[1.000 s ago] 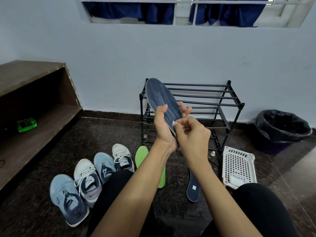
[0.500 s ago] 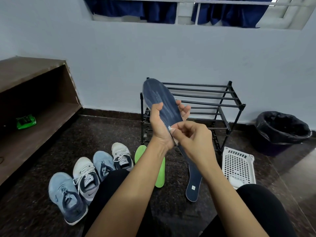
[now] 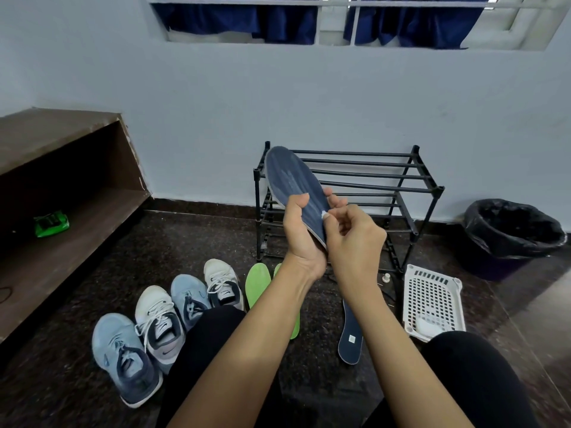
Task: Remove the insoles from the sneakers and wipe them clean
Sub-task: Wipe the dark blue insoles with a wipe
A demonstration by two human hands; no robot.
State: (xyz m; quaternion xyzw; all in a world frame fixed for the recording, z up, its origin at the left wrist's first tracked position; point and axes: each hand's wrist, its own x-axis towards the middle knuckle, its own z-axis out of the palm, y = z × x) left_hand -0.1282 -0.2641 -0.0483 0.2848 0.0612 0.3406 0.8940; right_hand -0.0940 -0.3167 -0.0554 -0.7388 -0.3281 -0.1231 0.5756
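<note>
"Which step is this?"

"Wiping. My left grip (image 3: 301, 236) is curled round the lower half of the insole (image 3: 292, 180), holding it up with the toe away from me. My right grip (image 3: 355, 239), just beside the left, pinches a small white wipe (image 3: 325, 215) against the insole's face."

"And next?"

"I'd judge a stroke up toward the toe, where pale streaks show. It needs light pressure so the insole doesn't flex. Its mate (image 3: 350, 338) lies on the floor (image 3: 200, 242) below my right grip, the green pair (image 3: 258, 282) below my left."
</note>
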